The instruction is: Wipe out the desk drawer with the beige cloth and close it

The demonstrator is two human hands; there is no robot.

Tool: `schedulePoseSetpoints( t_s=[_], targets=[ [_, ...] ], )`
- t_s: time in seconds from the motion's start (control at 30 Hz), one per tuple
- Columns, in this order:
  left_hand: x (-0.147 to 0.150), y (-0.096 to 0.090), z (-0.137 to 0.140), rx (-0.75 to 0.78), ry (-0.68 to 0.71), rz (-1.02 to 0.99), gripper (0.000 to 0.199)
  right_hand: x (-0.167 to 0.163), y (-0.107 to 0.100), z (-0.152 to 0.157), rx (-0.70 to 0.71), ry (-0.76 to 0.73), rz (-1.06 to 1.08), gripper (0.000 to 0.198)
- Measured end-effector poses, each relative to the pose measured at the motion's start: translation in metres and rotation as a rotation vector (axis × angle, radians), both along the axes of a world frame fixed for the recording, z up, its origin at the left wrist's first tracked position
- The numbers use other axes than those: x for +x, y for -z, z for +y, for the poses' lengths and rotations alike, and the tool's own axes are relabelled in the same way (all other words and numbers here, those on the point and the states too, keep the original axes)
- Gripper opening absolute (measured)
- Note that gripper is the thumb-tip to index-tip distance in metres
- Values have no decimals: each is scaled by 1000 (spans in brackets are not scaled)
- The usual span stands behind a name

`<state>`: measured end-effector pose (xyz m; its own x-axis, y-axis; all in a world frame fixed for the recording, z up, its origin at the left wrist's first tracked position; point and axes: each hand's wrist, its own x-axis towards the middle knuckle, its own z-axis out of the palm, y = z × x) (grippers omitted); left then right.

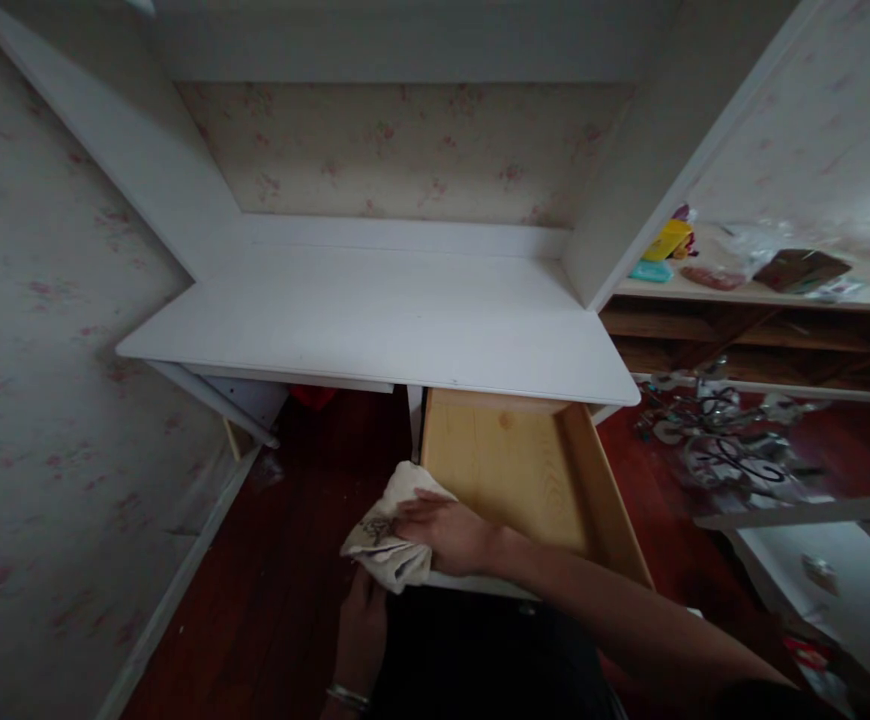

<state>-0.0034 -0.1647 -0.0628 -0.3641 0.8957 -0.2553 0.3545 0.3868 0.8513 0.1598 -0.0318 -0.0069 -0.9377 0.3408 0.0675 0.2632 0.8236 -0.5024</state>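
Wallpaper (37, 330) with faded pink flowers fills the left side, meeting a white baseboard (180, 580) that runs down along dark red floor (270, 560). That strip of floor, between baseboard and drawer, is the open room low down. One white desk (375, 330) spans the middle, its top bare, its front edge running left to right above the floor.

One cloth (386, 525), cream with a dark print, sits bunched at the near left corner of the drawer (525, 470), its long axis running from upper right to lower left. Left hand (364, 630), with a bangle (349, 695) at the wrist, reaches up beneath the cloth; whether its fingers grip I cannot tell. Right hand (446, 530) lies on top, fingers curled down over the cloth, pressing it.

One drawer, pale wood, stands pulled out toward the viewer, long axis front to back. Right of it are a shelf (765, 290) of small clutter and tangled metal pieces (720, 430) on the floor.
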Motion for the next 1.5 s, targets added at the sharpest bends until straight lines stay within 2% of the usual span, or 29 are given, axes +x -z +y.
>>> schedulePoseSetpoints(
  t_s=[0.17,0.27,0.43,0.57,0.7,0.83,0.97,1.1,1.3,1.4,1.5],
  targets=[
    [8,-14,2,-46,52,1,32,-2,19,47,214,-47,-28,31],
    [11,-19,2,-55,90,-17,34,1,26,82,295,17,-73,36],
    [12,-19,2,-72,76,-19,33,-1,34,129,339,180,-125,35],
    [11,-17,2,-71,67,-21,33,-9,35,139,297,266,-113,35],
    [10,-16,0,-68,52,-47,34,-15,26,118,150,339,-77,44],
    [7,-11,1,-78,67,-66,36,-12,3,73,19,235,-78,55],
    [5,-1,0,-81,73,-12,33,0,-25,23,-154,150,-82,54],
    [4,11,-10,-57,70,53,30,12,-46,-7,-317,101,-65,49],
    [2,16,-22,-10,103,45,30,47,-70,-26,-327,111,-84,34],
    [0,13,-14,58,118,20,34,79,-77,-37,-294,140,-119,31],
    [0,5,1,124,114,89,34,118,-82,-51,-268,230,-175,31]
  ],
)
